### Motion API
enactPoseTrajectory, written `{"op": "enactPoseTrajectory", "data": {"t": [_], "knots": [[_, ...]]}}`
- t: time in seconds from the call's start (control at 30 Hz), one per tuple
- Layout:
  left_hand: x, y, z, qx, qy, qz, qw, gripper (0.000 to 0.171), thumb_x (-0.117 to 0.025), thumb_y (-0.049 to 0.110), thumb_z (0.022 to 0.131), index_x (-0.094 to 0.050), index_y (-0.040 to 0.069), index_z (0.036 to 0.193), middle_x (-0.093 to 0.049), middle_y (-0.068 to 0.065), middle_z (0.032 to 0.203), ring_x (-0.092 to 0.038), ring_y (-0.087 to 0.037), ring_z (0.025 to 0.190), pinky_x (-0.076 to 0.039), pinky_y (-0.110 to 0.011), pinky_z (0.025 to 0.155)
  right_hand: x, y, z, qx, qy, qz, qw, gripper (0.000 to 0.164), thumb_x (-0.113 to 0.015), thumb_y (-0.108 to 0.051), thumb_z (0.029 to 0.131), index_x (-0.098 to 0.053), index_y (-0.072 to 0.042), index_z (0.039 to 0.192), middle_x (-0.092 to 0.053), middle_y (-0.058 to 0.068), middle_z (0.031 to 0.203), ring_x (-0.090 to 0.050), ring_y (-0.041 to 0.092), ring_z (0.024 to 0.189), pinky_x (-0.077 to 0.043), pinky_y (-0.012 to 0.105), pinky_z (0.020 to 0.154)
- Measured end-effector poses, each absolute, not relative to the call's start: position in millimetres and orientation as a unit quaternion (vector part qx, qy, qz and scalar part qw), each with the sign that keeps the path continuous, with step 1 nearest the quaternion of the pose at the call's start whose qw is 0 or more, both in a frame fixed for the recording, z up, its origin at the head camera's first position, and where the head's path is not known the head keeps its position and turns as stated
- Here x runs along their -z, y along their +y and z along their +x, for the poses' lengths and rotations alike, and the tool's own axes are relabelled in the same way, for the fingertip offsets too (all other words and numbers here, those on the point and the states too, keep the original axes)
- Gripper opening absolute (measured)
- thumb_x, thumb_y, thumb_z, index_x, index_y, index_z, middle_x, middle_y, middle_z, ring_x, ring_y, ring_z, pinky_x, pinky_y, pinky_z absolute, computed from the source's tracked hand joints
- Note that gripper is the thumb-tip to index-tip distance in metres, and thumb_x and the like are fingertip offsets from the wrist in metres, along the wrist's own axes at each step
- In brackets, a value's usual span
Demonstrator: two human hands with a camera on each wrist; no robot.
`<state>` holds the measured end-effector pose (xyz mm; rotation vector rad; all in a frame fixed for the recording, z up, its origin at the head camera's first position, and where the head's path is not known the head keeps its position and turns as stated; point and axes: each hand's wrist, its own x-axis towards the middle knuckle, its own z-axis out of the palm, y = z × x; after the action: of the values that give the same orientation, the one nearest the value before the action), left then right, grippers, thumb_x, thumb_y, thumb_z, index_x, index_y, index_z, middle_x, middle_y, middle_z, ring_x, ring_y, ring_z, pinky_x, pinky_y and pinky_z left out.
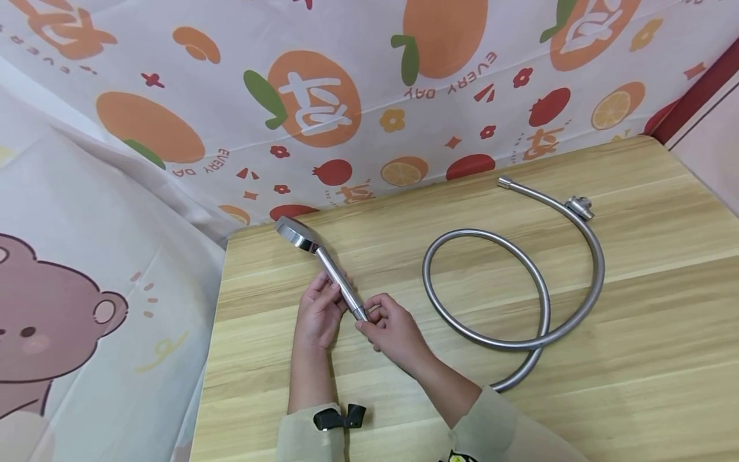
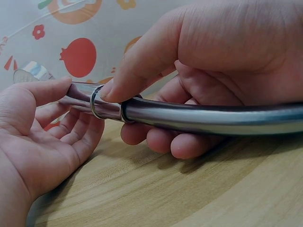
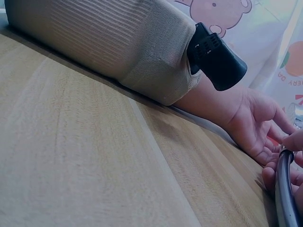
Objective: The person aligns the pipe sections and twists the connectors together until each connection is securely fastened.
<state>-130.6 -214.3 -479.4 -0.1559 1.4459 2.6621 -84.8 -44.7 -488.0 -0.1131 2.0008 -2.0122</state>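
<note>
A chrome handheld shower head (image 1: 333,269) is tilted over the table, its round face toward the back left. My left hand (image 1: 319,314) holds its handle, thumb on top and fingers beneath. At the handle's lower end, my right hand (image 1: 398,333) grips the end of a silver shower hose (image 2: 213,120). The left wrist view has the right thumb on the metal collar (image 2: 109,109) where hose and handle meet; part of that joint is hidden by the thumb. From there the hose passes under the right forearm and loops across the table.
The hose's other end, a metal fitting (image 1: 505,182), lies toward the back of the wooden table (image 1: 652,333). Beside the hose sits a small chrome fitting (image 1: 580,208). A fruit-print cloth (image 1: 369,128) hangs along the back edge, and a bear-print cloth (image 1: 156,256) at the left.
</note>
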Motion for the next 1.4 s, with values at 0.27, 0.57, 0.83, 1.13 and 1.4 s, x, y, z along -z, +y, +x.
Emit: {"op": "enactPoseTrajectory", "data": {"t": [0.27, 0.57, 0.83, 1.13, 1.4], "knots": [[480.5, -214.2, -130.1, -0.878, 0.473, -0.044, 0.055, 0.041, -0.054, -0.001, 0.097, -0.051, 0.005, 0.137, -0.067, -0.002, 0.107, -0.066, -0.017, 0.094, -0.055, -0.029, 0.075, 489.2, -44.4, -85.1, 0.697, 0.7, -0.036, 0.15, 0.028, -0.073, -0.025, 0.089, -0.058, -0.019, 0.112, -0.066, 0.003, 0.086, -0.057, 0.015, 0.061, -0.052, 0.026, 0.054], [480.7, -213.8, -130.2, -0.878, 0.472, -0.051, 0.051, 0.051, -0.054, -0.003, 0.096, -0.04, -0.002, 0.144, -0.067, -0.003, 0.106, -0.065, -0.017, 0.094, -0.054, -0.029, 0.077, 490.4, -44.9, -85.1, 0.699, 0.698, -0.036, 0.152, 0.031, -0.075, -0.022, 0.087, -0.057, -0.019, 0.112, -0.067, 0.002, 0.088, -0.058, 0.015, 0.063, -0.051, 0.026, 0.054], [479.9, -214.8, -130.3, -0.878, 0.473, -0.059, 0.049, 0.056, -0.052, -0.004, 0.096, -0.033, -0.002, 0.149, -0.065, -0.005, 0.111, -0.064, -0.017, 0.098, -0.054, -0.03, 0.082, 488.8, -45.2, -84.7, 0.692, 0.708, -0.04, 0.136, 0.028, -0.073, -0.023, 0.089, -0.058, -0.02, 0.112, -0.065, 0.001, 0.093, -0.058, 0.015, 0.064, -0.053, 0.027, 0.054], [479.6, -212.4, -130.8, -0.882, 0.466, -0.054, 0.049, 0.043, -0.051, -0.006, 0.096, -0.047, -0.001, 0.139, -0.067, -0.005, 0.107, -0.065, -0.018, 0.094, -0.055, -0.03, 0.078, 485.4, -45.6, -84.5, 0.712, 0.686, -0.024, 0.148, 0.018, -0.058, -0.029, 0.099, -0.058, -0.018, 0.113, -0.068, 0.009, 0.096, -0.062, 0.018, 0.069, -0.056, 0.031, 0.057], [479.5, -213.7, -131.2, -0.88, 0.469, -0.054, 0.052, 0.055, -0.05, -0.005, 0.097, -0.032, -0.002, 0.149, -0.064, -0.006, 0.112, -0.064, -0.018, 0.1, -0.055, -0.031, 0.084, 487.5, -45.3, -84.9, 0.694, 0.706, -0.028, 0.136, 0.032, -0.072, -0.025, 0.09, -0.057, -0.021, 0.118, -0.063, 0.0, 0.106, -0.062, 0.017, 0.071, -0.056, 0.031, 0.057]]}}
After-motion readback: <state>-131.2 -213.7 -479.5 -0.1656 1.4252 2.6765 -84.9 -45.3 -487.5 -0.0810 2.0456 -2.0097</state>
